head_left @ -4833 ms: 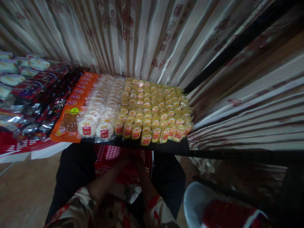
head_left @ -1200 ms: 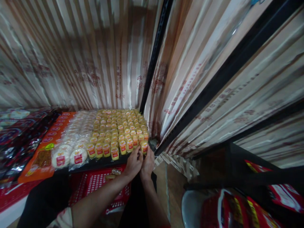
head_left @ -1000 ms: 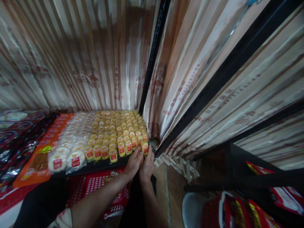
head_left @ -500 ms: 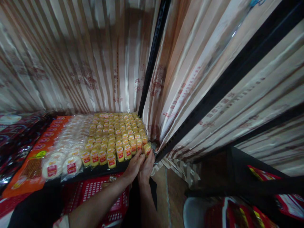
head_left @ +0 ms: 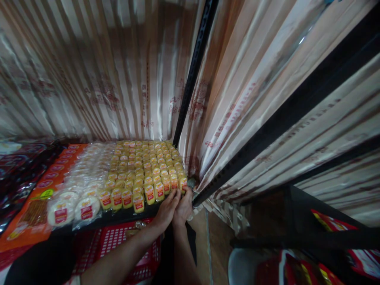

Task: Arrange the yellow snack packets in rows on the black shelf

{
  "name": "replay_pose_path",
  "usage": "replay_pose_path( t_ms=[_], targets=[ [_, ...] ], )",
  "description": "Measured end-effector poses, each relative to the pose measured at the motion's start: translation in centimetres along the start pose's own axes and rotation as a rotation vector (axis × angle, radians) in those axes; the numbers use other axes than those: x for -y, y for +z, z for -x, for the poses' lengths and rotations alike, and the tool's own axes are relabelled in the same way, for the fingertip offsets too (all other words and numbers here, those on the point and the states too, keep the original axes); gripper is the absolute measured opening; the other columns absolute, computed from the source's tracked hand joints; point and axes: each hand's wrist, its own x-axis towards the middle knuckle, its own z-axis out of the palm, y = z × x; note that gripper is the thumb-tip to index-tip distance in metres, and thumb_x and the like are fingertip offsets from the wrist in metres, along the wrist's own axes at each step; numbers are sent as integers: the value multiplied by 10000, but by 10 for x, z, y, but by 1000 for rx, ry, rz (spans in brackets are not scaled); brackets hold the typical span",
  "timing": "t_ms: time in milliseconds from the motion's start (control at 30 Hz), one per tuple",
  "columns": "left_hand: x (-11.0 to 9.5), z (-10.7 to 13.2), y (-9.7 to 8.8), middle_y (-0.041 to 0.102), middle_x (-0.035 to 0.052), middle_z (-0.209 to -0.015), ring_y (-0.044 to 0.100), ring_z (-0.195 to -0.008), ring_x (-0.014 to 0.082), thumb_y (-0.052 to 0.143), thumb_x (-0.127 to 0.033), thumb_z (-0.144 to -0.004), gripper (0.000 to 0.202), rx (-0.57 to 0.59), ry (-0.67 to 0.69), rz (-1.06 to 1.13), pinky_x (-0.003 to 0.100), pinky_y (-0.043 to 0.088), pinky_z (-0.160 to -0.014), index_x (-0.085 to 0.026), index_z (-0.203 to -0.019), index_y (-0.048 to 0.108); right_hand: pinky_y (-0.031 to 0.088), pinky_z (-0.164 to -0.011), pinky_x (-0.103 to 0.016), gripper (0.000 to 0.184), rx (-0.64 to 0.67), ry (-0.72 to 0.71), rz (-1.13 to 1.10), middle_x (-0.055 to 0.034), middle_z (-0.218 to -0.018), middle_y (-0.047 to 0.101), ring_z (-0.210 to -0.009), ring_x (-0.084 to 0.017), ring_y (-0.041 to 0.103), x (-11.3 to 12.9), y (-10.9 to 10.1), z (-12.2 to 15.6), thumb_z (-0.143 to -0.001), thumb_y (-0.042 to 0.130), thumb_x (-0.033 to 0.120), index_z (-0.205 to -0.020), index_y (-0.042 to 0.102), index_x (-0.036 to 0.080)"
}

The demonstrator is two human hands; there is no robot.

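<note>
Rows of small yellow packaged cakes (head_left: 148,158) with red labels stand close together on a dark shelf (head_left: 118,217). At the right end of the front row is one upright packaged cake (head_left: 183,183). My right hand (head_left: 182,209) is closed, its fingertips on the lower right side of that cake. My left hand (head_left: 168,208) lies against the right one, closed, with its fingertips at the cake's lower left edge. The palms face away from view, and part of the grip is hidden.
Round white packaged cakes (head_left: 86,209), an orange packet (head_left: 32,217) and dark glossy packets (head_left: 20,170) lie to the left. Below is a red basket (head_left: 113,241). A black upright post (head_left: 194,75) and pleated curtain (head_left: 133,79) stand behind; a slanted black beam (head_left: 267,111) crosses the right.
The end cake, tilted in my fingers before, now stands upright in line with the front row. My hands have stayed close together at the shelf edge. The view has shifted slightly.
</note>
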Motion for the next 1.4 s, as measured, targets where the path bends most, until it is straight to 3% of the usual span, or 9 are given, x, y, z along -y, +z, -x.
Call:
replay_pose_path(
  t_ms=[100, 233, 433, 567, 767, 1100, 1233, 1400],
  targets=[
    [-3, 2, -1, 442, 122, -1377, 338, -1322, 246, 577, -468, -768, 588, 0, -2, -17, 379, 226, -1127, -129, -1245, 524, 416, -835, -382, 371, -18, -66, -30, -140, -1045, 577, -1000, -252, 530, -1, 0, -1, -866, 316, 438, -1024, 513, 167],
    [-2, 1, -1, 479, 130, -1347, 360, -1307, 265, 601, -479, -745, 592, -26, 1, -37, 391, 236, -1121, -130, -1221, 548, 407, -873, -373, 329, -67, -134, -78, -157, -1146, 538, -1089, -233, 488, -3, 1, 1, -875, 324, 388, -1030, 512, 167],
    [6, 0, -2, 427, 127, -1387, 338, -1321, 254, 566, -524, -748, 656, -2, -5, -74, 376, 222, -1127, -126, -1266, 505, 411, -885, -372, 342, -47, -114, -46, -151, -1105, 562, -1073, -232, 504, -7, 2, -1, -878, 299, 353, -1053, 512, 151],
    [7, 1, -2, 431, 133, -1385, 345, -1317, 250, 520, -555, -762, 688, 11, 2, -109, 375, 235, -1122, -114, -1288, 474, 441, -864, -368, 418, -26, -117, -37, -181, -1178, 544, -1077, -231, 522, -11, 3, 0, -884, 297, 347, -1183, 475, 115],
    [5, 3, -3, 423, 126, -1391, 357, -1311, 243, 514, -565, -756, 703, 13, 0, -135, 380, 242, -1119, -127, -1304, 457, 365, -999, -419, 523, -13, -193, 58, -190, -1360, 432, -1265, -248, 394, -19, 7, 4, -908, 246, 352, -1338, 377, 83],
    [0, 8, -5, 384, 167, -1406, 335, -1323, 252, 454, -533, -794, 731, 47, 10, -253, 383, 228, -1123, -45, -1335, 400, 433, -927, -378, 594, -27, -139, 111, -191, -1290, 517, -1153, -247, 520, -32, 22, -7, -925, 195, 429, -1323, 423, 53],
    [-3, 10, -5, 385, 146, -1411, 330, -1326, 244, 448, -523, -808, 688, 47, 25, -266, 380, 225, -1124, -79, -1332, 417, 403, -967, -376, 582, 6, -167, 85, -187, -1314, 494, -1207, -242, 473, -34, 23, -8, -923, 203, 421, -1318, 431, 60],
    [-5, 11, -3, 416, 160, -1389, 369, -1303, 247, 451, -514, -800, 699, 35, 3, -287, 371, 252, -1113, -59, -1328, 416, 349, -1017, -430, 616, 1, -196, 44, -257, -1357, 408, -1297, -279, 351, -39, 22, -4, -918, 219, 403, -1334, 360, -28]
  ],
)
